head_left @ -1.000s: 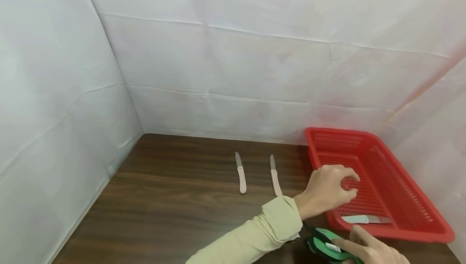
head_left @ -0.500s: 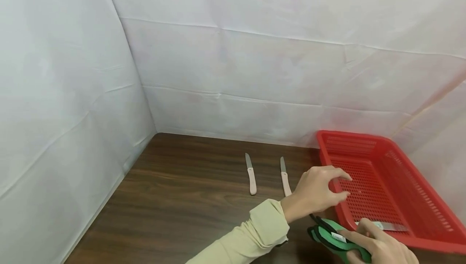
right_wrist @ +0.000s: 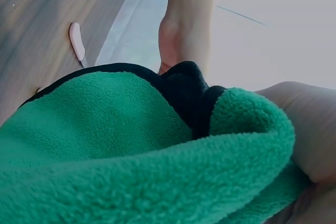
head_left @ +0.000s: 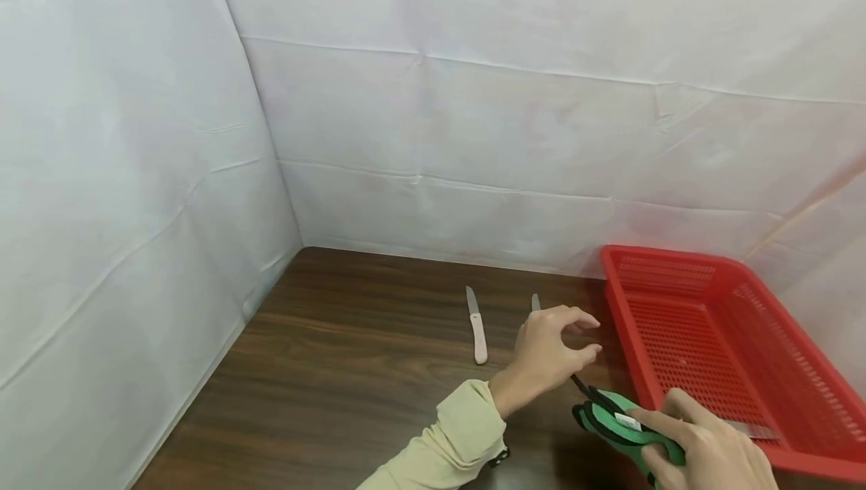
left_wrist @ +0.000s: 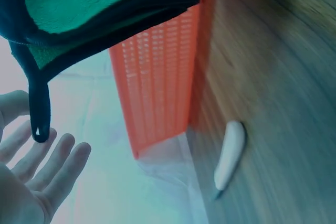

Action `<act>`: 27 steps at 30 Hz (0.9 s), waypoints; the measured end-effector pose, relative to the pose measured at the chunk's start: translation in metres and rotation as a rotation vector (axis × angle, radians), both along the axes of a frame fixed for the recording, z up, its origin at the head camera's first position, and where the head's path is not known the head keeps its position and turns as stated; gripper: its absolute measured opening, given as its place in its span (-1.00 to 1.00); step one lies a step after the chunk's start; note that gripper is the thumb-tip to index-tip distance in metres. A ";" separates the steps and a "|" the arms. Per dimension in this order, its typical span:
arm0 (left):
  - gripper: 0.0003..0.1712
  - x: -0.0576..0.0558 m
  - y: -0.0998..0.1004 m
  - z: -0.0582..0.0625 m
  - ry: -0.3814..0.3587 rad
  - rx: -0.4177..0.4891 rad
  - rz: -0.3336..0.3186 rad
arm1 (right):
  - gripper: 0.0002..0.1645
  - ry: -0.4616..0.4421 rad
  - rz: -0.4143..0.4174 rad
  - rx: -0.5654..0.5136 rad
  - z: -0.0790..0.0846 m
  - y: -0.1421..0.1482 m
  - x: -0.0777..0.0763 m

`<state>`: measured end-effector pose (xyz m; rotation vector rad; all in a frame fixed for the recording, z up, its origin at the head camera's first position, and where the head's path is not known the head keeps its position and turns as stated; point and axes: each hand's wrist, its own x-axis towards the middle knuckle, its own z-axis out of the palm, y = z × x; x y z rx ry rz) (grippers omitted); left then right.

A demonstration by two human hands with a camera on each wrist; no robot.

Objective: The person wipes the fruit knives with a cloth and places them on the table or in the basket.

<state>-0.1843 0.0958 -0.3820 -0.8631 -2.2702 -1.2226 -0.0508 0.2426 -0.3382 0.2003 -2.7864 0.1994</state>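
My right hand (head_left: 717,445) grips a folded green fleece cloth (head_left: 649,456) with black trim, low at the right in the head view. A black hanging loop (left_wrist: 39,111) dangles from the cloth in the left wrist view. My left hand (head_left: 549,347) is held up over the table just left of it, thumb and fingers apart and gently bent. Its fingertips (left_wrist: 81,150) overlap the loop's end in the left wrist view. One pink-handled knife (head_left: 479,338) lies behind, left of this hand. A second knife (head_left: 536,302) shows only its blade there, the hand covering its handle.
A red slotted plastic basket (head_left: 621,310) stands at the right of the dark wood table (head_left: 358,362). Inside it lies another knife (head_left: 754,430), partly hidden by my right hand. White sheeting (head_left: 419,122) walls off the back and sides.
My left hand has moved left, from over the basket to over the table by the second knife's handle. My right hand still grips the cloth. The head view has turned slightly left.
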 end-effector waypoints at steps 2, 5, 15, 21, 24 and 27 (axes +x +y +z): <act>-0.73 -0.001 -0.005 -0.004 -0.018 0.001 0.026 | -0.66 0.040 0.015 -0.015 0.001 -0.002 -0.002; -0.72 -0.004 -0.014 -0.009 -0.036 0.001 0.067 | -0.66 0.080 0.027 -0.030 0.000 -0.004 -0.004; -0.75 -0.009 -0.036 -0.030 -0.058 0.052 0.090 | -0.67 0.036 0.007 -0.054 -0.004 -0.008 -0.012; -0.75 -0.011 -0.047 -0.038 -0.122 0.056 0.154 | -0.65 0.075 0.034 -0.051 -0.005 -0.010 -0.014; -0.73 -0.011 -0.051 -0.043 -0.203 0.049 0.195 | -0.66 0.081 0.043 -0.063 -0.004 -0.012 -0.016; -0.71 -0.012 -0.056 -0.049 -0.267 0.042 0.238 | -0.68 0.062 0.035 -0.097 -0.002 -0.014 -0.019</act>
